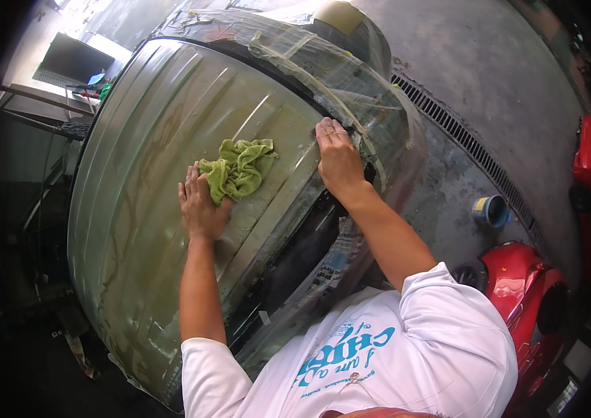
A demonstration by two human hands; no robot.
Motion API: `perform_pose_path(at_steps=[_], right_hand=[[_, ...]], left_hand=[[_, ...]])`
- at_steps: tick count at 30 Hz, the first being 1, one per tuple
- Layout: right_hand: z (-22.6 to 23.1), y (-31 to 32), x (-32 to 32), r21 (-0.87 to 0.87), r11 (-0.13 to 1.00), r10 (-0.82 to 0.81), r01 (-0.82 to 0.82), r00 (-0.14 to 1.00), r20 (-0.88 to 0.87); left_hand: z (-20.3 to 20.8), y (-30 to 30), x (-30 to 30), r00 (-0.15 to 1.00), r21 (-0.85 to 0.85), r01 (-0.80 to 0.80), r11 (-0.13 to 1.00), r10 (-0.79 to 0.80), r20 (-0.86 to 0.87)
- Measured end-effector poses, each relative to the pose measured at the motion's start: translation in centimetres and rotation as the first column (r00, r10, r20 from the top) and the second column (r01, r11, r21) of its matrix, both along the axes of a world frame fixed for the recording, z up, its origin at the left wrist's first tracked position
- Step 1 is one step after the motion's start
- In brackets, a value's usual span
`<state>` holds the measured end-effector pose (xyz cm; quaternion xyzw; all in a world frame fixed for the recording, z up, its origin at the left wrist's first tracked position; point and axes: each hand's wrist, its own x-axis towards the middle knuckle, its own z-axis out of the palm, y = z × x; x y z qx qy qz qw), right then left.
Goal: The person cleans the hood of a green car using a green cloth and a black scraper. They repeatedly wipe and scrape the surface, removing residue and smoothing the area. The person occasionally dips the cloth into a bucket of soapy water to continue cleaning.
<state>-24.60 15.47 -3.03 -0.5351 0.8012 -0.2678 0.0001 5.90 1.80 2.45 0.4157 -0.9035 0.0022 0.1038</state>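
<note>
A wet, ribbed, greenish vehicle roof (163, 132) lies before me. My left hand (203, 209) rests on it, fingers stretched out and thumb apart. Against that hand's fingers and thumb lies a crumpled green cloth (241, 169). My right hand (339, 159) presses on the roof's right edge, its fingers bent and held together. Whatever may be under those fingertips is hidden. Clear plastic sheeting (351, 76), taped down, covers the vehicle just beyond the right hand.
Newspaper masking (330, 268) runs along the near side, beside a dark glass area. On the floor to the right stand a bucket (490, 210) and a red toy-like car (525, 285), near a long drain grate (469, 146). A metal frame (44, 101) is at far left.
</note>
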Motion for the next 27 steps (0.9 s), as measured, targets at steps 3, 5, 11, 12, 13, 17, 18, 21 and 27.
perform_pose_path(at_steps=[3,5,11,12,13,17,18,21,27], right_hand=[[-0.1,-1.5,1.0,0.016,0.999,-0.036,0.037,0.998,-0.055],[0.6,-6.0,0.9,0.009,0.999,-0.034,0.034,0.999,-0.012],[0.1,-10.4,0.0,0.047,0.997,-0.062,0.065,0.997,-0.044],[-0.3,-8.1,0.4,0.049,0.998,-0.045,0.046,0.999,-0.025],[-0.3,-4.9,0.8,0.047,0.999,-0.027,0.027,1.000,-0.010],[-0.1,0.6,1.0,0.016,0.999,-0.049,0.049,0.999,-0.013],[0.2,0.0,0.9,0.005,0.998,-0.057,0.057,0.998,-0.027],[0.9,-4.8,0.2,0.012,0.997,-0.071,0.072,0.993,-0.090],[-0.2,1.0,1.8,0.003,1.000,-0.024,0.024,1.000,0.019]], left_hand=[[0.2,0.4,-0.1,1.000,-0.004,0.004,1.000,-0.004,-0.010],[0.3,0.3,-0.5,1.000,-0.011,0.017,1.000,-0.017,0.001],[0.2,0.1,-1.0,1.000,-0.006,0.019,1.000,-0.019,-0.014],[0.0,0.3,-0.2,1.000,-0.002,0.002,1.000,-0.002,-0.007],[-0.2,0.4,0.5,1.000,-0.001,-0.017,1.000,0.017,-0.004],[0.0,0.5,0.1,1.000,0.003,-0.027,1.000,0.027,-0.002],[0.1,0.4,-0.3,1.000,0.000,-0.021,1.000,0.021,-0.010],[-0.1,0.3,-0.9,1.000,-0.004,0.004,1.000,-0.004,-0.015],[-0.1,0.4,0.6,1.000,0.012,-0.025,1.000,0.025,0.014]])
